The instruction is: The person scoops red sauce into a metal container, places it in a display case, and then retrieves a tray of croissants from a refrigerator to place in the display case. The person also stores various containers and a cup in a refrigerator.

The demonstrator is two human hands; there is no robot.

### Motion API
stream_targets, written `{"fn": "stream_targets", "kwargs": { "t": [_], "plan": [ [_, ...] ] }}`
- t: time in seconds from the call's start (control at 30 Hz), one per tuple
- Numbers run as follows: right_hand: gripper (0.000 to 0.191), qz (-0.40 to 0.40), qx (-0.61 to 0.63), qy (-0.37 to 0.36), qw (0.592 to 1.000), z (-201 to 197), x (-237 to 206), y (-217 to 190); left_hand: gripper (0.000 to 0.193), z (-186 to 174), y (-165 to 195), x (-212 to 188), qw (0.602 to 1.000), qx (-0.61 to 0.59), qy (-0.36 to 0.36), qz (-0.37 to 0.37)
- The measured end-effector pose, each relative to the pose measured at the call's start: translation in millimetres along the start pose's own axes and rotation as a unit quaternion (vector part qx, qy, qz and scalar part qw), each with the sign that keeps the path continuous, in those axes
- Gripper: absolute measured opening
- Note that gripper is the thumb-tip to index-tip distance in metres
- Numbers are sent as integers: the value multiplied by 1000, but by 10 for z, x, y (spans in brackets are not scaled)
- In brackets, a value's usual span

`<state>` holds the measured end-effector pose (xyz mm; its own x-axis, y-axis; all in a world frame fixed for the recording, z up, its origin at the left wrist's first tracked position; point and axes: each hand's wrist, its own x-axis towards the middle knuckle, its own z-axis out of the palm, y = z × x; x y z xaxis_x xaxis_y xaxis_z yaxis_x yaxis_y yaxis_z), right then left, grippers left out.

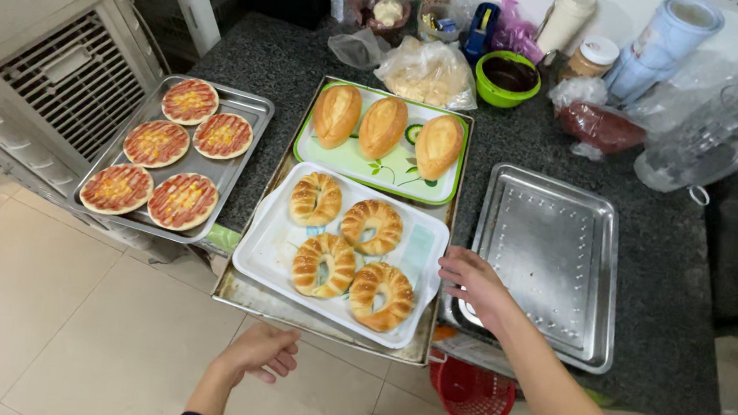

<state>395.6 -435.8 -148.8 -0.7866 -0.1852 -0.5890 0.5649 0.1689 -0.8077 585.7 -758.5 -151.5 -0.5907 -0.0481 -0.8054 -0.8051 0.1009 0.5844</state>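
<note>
My right hand [473, 283] rests on the near left corner of an empty steel tray [554, 252], right beside a white tray [268, 243] holding several ring-shaped braided buns [355, 256]. My left hand [262, 352] hangs below the counter edge with loosely curled fingers, holding nothing. Behind the white tray a green-rimmed tray [355, 163] carries three oval bread rolls [383, 126]. Both of those trays sit on a large metal sheet pan [243, 296].
A steel tray [233, 172] with several small pizzas [156, 143] overhangs the counter at the left. Bags, a green bowl [508, 78], jars and a clear plastic jug [695, 144] crowd the back of the dark counter. A red basket [470, 393] sits below, on the tiled floor.
</note>
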Motion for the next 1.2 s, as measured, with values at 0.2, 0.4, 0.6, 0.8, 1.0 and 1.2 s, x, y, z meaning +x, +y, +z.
{"fn": "stream_targets", "kwargs": {
  "t": [0.2,0.4,0.6,0.8,1.0,1.2],
  "plan": [
    [45,-24,53,2,998,352,-124,126,43,87,243,-27,993,-102,-23,61],
    [40,-38,68,5,997,385,-278,171,41,535,367,233,953,-303,-8,-15],
    [36,-62,97,50,992,228,-353,134,34,766,429,181,946,-302,118,17],
    [32,-106,138,75,982,72,-218,-87,26,911,468,99,854,-412,251,196],
    [33,-106,67,11,992,143,-7,-519,21,478,252,-74,822,-342,325,318],
    [50,-16,-79,-205,975,1070,76,-830,23,-469,-333,-936,833,-407,238,289]
  ]
}}
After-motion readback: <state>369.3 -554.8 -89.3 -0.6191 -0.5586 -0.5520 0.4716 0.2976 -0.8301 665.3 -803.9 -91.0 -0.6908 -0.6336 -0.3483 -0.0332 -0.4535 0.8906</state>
